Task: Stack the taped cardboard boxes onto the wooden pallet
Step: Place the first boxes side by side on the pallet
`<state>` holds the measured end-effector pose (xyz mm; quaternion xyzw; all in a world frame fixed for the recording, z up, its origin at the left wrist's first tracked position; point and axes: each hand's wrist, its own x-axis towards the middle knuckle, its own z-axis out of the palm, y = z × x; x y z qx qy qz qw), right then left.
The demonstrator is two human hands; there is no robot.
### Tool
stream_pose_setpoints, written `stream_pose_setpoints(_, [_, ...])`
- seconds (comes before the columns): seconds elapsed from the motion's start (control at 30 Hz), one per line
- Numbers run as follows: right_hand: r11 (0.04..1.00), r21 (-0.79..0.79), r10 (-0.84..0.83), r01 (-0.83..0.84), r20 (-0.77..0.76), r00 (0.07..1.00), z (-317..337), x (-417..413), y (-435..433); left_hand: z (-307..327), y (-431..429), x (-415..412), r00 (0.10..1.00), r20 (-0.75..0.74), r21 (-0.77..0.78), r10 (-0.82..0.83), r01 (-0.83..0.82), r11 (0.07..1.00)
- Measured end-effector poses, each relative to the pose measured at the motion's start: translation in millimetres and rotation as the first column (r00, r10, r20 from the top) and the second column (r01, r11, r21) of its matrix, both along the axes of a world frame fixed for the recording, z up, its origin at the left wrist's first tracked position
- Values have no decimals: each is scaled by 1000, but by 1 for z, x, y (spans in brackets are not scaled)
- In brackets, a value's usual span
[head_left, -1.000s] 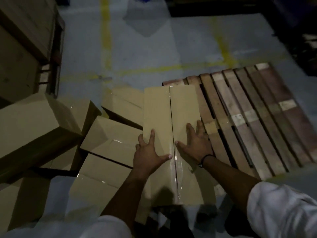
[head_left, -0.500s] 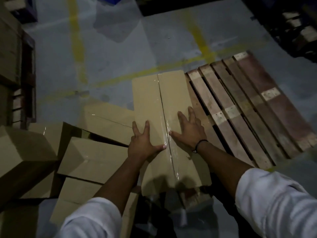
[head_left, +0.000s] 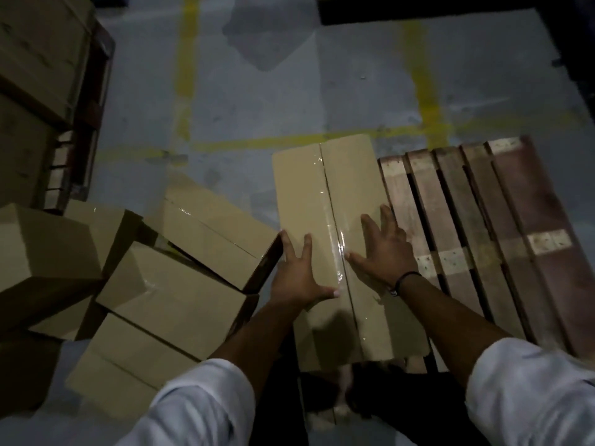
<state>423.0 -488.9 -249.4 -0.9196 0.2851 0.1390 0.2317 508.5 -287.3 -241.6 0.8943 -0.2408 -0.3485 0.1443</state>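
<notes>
Taped box: a long cardboard box lies flat under both palms at the left end of the wooden pallet. Clear tape runs along its centre seam, between the two thumbs.
Edges: the far short edge sits well beyond the fingertips. The right long edge runs just beside the right little finger, and the left long edge lies under the left hand's outer fingers.
Open room: bare slats stretch away to the right of the right fingers. Grey floor with yellow lines lies beyond the fingertips.
Crowding: loose cardboard boxes are piled at tilts just left of the left fingers.
Left hand: flat on the left flap, fingers straight and spread, gripping nothing, thumb towards the tape.
Right hand: flat on the right flap, fingers straight and spread, gripping nothing, thumb tip at the tape. A dark wristband is on the wrist.
</notes>
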Motion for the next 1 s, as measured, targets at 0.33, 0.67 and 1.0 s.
stream_pose_setpoints(0.33, [998, 46, -51, 52, -24, 998, -69, 49, 0, -84, 2, 53, 1000, 4, -39, -14, 14, 999])
stream_pose_setpoints(0.67, [995, 94, -45, 44, 2, 999, -163, 79, -39, -157, -33, 83, 992, 87, 47, -88, 84, 995])
stream_pose_setpoints(1.0, [990, 125, 56, -61, 39, 998, -205, 138, -80, -216, -61, 114, 989, 144, -29, 23, -19, 999])
